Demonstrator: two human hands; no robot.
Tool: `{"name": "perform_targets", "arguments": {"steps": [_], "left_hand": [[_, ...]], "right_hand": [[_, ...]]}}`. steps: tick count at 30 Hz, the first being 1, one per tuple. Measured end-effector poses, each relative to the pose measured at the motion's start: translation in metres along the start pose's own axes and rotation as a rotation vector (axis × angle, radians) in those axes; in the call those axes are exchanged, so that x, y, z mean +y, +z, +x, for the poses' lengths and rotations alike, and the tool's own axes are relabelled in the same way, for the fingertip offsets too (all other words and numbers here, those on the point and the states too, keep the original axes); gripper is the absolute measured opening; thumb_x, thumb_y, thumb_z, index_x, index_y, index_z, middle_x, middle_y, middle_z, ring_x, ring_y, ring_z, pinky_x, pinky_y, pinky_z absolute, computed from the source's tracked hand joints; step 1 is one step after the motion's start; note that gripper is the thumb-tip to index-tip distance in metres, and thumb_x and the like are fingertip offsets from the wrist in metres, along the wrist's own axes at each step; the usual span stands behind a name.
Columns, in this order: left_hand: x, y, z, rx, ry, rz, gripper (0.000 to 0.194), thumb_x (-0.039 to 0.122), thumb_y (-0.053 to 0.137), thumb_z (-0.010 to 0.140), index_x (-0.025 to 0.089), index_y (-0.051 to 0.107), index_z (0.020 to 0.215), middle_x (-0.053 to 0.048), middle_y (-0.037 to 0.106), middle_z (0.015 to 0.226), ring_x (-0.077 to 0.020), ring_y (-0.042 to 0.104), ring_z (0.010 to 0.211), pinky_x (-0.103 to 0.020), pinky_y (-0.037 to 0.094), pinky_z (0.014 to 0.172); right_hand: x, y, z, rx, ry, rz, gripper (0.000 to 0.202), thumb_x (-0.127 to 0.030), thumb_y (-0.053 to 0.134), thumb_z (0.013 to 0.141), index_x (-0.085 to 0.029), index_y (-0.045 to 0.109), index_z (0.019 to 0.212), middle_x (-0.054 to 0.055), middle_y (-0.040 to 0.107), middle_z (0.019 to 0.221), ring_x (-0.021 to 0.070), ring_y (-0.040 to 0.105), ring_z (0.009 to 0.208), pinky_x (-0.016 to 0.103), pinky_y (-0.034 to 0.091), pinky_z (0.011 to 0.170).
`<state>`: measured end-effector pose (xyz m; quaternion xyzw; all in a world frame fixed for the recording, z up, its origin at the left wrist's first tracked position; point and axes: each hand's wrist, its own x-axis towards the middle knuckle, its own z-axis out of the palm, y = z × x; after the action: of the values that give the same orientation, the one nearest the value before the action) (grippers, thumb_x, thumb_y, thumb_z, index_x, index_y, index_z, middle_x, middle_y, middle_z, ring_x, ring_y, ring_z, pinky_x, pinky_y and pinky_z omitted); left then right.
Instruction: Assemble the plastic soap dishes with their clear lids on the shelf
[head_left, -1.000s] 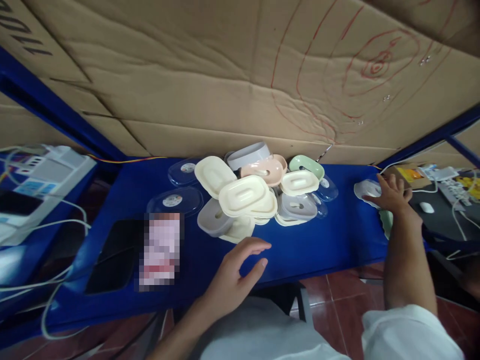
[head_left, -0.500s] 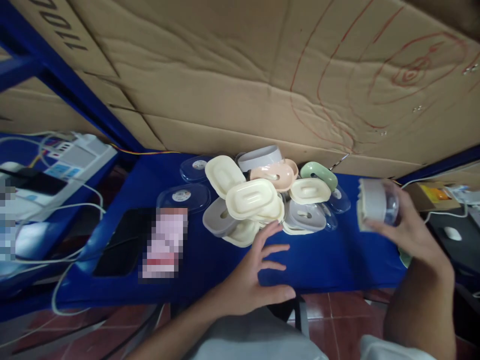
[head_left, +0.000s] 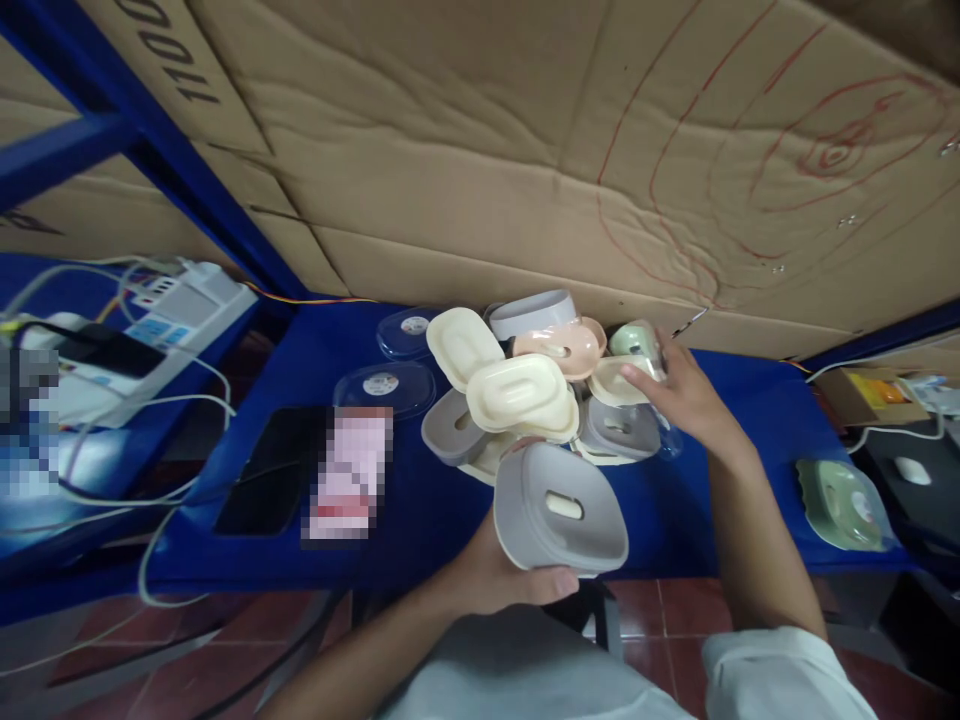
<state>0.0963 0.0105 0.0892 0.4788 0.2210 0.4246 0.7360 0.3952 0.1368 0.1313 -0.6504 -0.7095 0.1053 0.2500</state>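
1. Gray container (head_left: pixel 551 480): near centre, in left hand (head_left: pixel 499 575), grip pinching its near-left wall; support firmly, don't squeeze.
2. Right hand (head_left: pixel 684 392): by green container (head_left: pixel 630 338); can't tell if grip pinches anything. Avoid nudging cream lids (head_left: pixel 517 393).

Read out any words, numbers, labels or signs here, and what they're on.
"1100", sideways, on the cardboard, upper left.
Round stickers on the clear lids: too small to read.
Blue labels on the white power strip: too small.
Dark marking on the far-left cardboard: unreadable.
Pink pixelated item: unreadable.
Grey container in the left hand: none readable.
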Motion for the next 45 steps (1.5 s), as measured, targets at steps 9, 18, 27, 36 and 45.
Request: {"name": "perform_targets", "arguments": {"steps": [9, 18, 27, 36, 45], "left_hand": [[-0.012, -0.005, -0.010, 0.010, 0.055, -0.085, 0.116, 0.051, 0.095, 0.073, 0.030, 0.029, 0.166, -0.018, 0.052, 0.153, -0.0398, 0.054, 0.143, -0.061, 0.044, 0.121], [-0.012, 0.002, 0.005, 0.147, -0.083, -0.341, 0.100, 0.057, 0.093, 0.075, 0.023, 0.049, 0.158, -0.020, 0.061, 0.154, -0.0461, 0.058, 0.142, -0.061, 0.048, 0.116], [-0.004, -0.007, 0.000, 0.084, 0.012, -0.316, 0.092, 0.045, 0.090, 0.081, 0.024, 0.047, 0.159, -0.019, 0.064, 0.152, -0.0420, 0.061, 0.141, -0.054, 0.052, 0.115], [0.000, -0.019, -0.012, 0.041, 0.035, -0.242, 0.110, 0.046, 0.093, 0.076, 0.030, 0.032, 0.165, -0.019, 0.049, 0.163, -0.0412, 0.055, 0.144, -0.054, 0.053, 0.112], [-0.013, -0.013, -0.019, -0.087, -0.007, -0.091, 0.146, 0.044, 0.106, 0.057, 0.034, 0.015, 0.170, -0.021, 0.037, 0.168, -0.0377, 0.058, 0.134, -0.052, 0.050, 0.112]], "right_hand": [[-0.006, 0.007, 0.008, 0.055, -0.044, -0.019, 0.098, -0.075, 0.064, 0.094, -0.024, 0.030, 0.170, 0.017, 0.031, 0.176, 0.0413, 0.022, 0.166, 0.069, 0.025, 0.132], [-0.106, -0.008, -0.102, -0.609, -0.562, 0.105, 0.093, -0.060, 0.069, 0.099, -0.029, 0.023, 0.173, 0.010, 0.023, 0.180, 0.0308, 0.023, 0.167, 0.048, 0.032, 0.134], [-0.110, 0.003, -0.092, -0.511, -0.580, 0.416, 0.062, -0.048, 0.071, 0.101, -0.032, 0.054, 0.159, 0.008, 0.052, 0.166, 0.0284, 0.042, 0.159, 0.051, 0.037, 0.131], [-0.071, 0.004, -0.071, 0.167, -0.294, 0.268, 0.038, -0.040, 0.053, 0.110, -0.032, 0.071, 0.142, 0.009, 0.062, 0.155, 0.0321, 0.058, 0.144, 0.053, 0.048, 0.120], [0.016, 0.034, 0.028, 0.135, -0.212, -0.312, 0.046, -0.052, 0.052, 0.108, -0.027, 0.071, 0.141, 0.014, 0.056, 0.161, 0.0373, 0.050, 0.149, 0.067, 0.034, 0.125]]}}
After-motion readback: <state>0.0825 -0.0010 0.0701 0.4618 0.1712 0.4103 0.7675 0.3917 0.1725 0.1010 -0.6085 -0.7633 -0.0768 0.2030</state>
